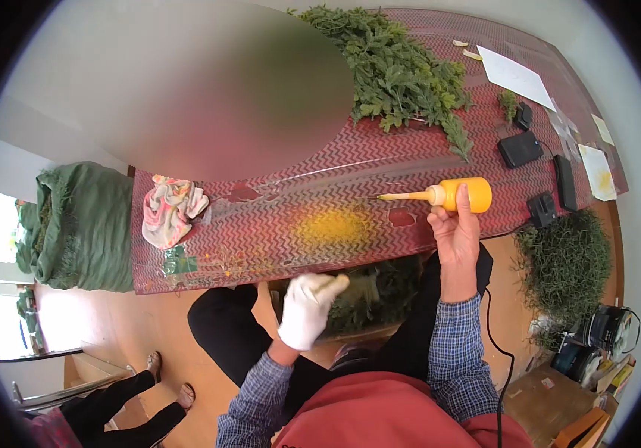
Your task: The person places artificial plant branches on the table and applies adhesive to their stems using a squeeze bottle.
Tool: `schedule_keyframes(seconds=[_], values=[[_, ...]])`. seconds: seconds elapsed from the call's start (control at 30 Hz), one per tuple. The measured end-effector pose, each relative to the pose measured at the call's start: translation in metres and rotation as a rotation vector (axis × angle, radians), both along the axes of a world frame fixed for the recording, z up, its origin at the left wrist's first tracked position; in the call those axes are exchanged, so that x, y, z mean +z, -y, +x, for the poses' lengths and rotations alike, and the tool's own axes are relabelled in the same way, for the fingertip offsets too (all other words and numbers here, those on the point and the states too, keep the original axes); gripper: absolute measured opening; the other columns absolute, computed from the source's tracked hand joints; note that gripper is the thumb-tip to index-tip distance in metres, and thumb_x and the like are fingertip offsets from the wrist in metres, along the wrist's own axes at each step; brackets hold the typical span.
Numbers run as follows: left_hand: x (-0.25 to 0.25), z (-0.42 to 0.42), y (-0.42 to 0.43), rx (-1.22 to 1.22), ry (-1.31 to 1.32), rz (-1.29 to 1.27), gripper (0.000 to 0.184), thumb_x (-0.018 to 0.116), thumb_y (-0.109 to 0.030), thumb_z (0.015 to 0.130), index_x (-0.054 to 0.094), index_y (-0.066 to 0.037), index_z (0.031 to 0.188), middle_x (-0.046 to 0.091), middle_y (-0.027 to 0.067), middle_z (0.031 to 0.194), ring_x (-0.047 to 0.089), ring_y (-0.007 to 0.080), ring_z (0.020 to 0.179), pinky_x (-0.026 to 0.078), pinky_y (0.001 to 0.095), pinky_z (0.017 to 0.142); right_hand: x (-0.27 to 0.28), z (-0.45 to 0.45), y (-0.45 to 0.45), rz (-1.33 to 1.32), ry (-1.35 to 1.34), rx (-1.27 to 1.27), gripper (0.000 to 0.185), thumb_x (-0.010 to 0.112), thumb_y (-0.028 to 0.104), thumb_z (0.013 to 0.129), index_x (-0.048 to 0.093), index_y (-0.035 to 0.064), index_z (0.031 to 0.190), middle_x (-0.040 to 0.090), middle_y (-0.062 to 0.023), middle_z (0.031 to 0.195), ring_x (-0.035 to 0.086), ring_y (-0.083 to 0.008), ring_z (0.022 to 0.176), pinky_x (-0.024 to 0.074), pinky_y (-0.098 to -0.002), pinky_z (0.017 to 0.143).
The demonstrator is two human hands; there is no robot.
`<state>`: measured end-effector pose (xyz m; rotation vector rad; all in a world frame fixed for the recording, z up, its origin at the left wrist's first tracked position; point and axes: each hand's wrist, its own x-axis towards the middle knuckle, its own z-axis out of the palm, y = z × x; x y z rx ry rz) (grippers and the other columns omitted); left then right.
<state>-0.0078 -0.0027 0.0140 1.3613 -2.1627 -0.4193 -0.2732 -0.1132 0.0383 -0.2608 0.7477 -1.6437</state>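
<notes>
My right hand (pixel 455 239) is bare and closed around a yellow squeeze bottle (pixel 471 196), with the thumb along its near side. The bottle lies sideways above the table, and its long thin nozzle (pixel 402 196) points left. Left of the nozzle and below it, a patch of yellow speckles (pixel 335 224) covers part of the red patterned tabletop (pixel 246 231). My left hand (pixel 309 306) wears a white glove with bare skin-coloured fingertips. It hovers just off the table's near edge, fingers curled; anything inside them is too small to make out.
Green artificial branches (pixel 402 75) are heaped at the back. A crumpled cloth (pixel 171 209) lies at left, beside a big green bundle (pixel 85 224). Black boxes (pixel 520 149) and white paper (pixel 514 75) are at right. A blurred round shape (pixel 223 89) hides the upper left. Another person's legs (pixel 126 396) show lower left.
</notes>
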Motion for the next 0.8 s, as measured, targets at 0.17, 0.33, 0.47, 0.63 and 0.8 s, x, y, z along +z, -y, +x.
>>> schedule_keyframes(seconds=[0.17,0.33,0.47,0.63,0.8], values=[[0.011,0.004,0.011,0.135,0.180,0.030,0.031,0.070,-0.023,0.076,0.069,-0.014,0.106,0.065,0.0104,0.075,0.062,0.0302,0.069,0.050,0.0416,0.069,0.006,0.003,-0.001,-0.029,0.043,0.014,0.028,0.062,0.028,0.094,0.060,0.0011,0.102,0.067,-0.0105,0.085,0.063,-0.0132,0.062,0.0597,-0.0267,0.055],[-0.002,0.031,0.174,0.627,0.081,-0.201,0.034,0.066,-0.038,0.084,0.069,-0.017,0.110,0.064,0.0131,0.074,0.065,0.0294,0.073,0.052,0.0422,0.072,0.006,0.003,0.000,-0.011,0.034,0.008,0.027,0.061,0.027,0.095,0.059,0.0011,0.103,0.067,-0.0101,0.085,0.063,-0.0130,0.062,0.0596,-0.0262,0.055],[-0.024,0.038,0.259,0.774,0.405,-0.073,0.027,0.066,-0.033,0.085,0.071,-0.014,0.104,0.066,0.0143,0.090,0.066,0.0306,0.084,0.052,0.0406,0.074,0.012,0.007,0.001,0.025,-0.022,0.017,0.028,0.059,0.028,0.096,0.059,0.0006,0.103,0.065,-0.0093,0.085,0.058,-0.0111,0.061,0.0589,-0.0260,0.055],[-0.015,0.062,0.232,0.698,0.290,0.027,0.023,0.064,-0.019,0.083,0.071,-0.014,0.104,0.067,0.0147,0.095,0.065,0.0317,0.087,0.052,0.0399,0.078,0.011,0.006,0.002,0.028,-0.028,0.025,0.026,0.058,0.027,0.096,0.058,0.0014,0.103,0.065,-0.0082,0.085,0.057,-0.0100,0.061,0.0580,-0.0250,0.055],[-0.022,0.086,0.131,0.424,0.139,0.003,0.028,0.071,-0.015,0.077,0.072,-0.014,0.105,0.068,0.0132,0.093,0.065,0.0296,0.085,0.051,0.0374,0.076,0.008,0.004,-0.003,-0.007,0.031,0.054,0.026,0.058,0.027,0.096,0.059,0.0022,0.103,0.065,-0.0086,0.087,0.057,-0.0089,0.061,0.0574,-0.0252,0.055]])
